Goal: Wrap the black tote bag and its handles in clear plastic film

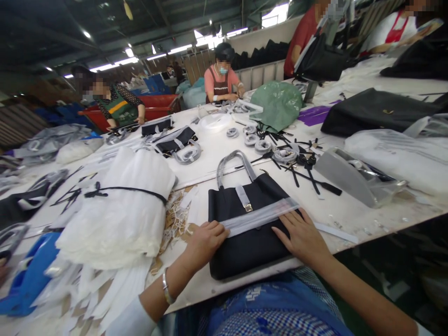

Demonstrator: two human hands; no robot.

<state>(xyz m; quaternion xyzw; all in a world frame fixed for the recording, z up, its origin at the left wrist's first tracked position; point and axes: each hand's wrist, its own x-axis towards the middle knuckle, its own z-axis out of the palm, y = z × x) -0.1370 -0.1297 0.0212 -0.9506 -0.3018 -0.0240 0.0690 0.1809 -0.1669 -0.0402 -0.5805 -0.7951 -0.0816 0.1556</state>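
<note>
Worktop: a long white surface running from the lower left to the upper right of the frame, crowded with goods.
White bundle: a big stack of white fabric bags, left of centre, tied round with a thin black cord.
Black handbag: lies flat on the worktop at lower centre, its grey-wrapped handle arching toward the upper part of the frame and a small metal clasp on its front tab.
Clear strip: a translucent band laid slantwise across the front of the black handbag, just below the clasp.
Left hand: flat and open, fingertips resting on the left end of the clear strip, palm over the bag's left edge; nothing is gripped.
Right hand: spread open, palm down, fingers pressing on the right end of the clear strip and on the bag; it grips nothing.
Grey tape dispenser: right of the bag.
Other people: seated along the far side, at the top of the frame.
</note>
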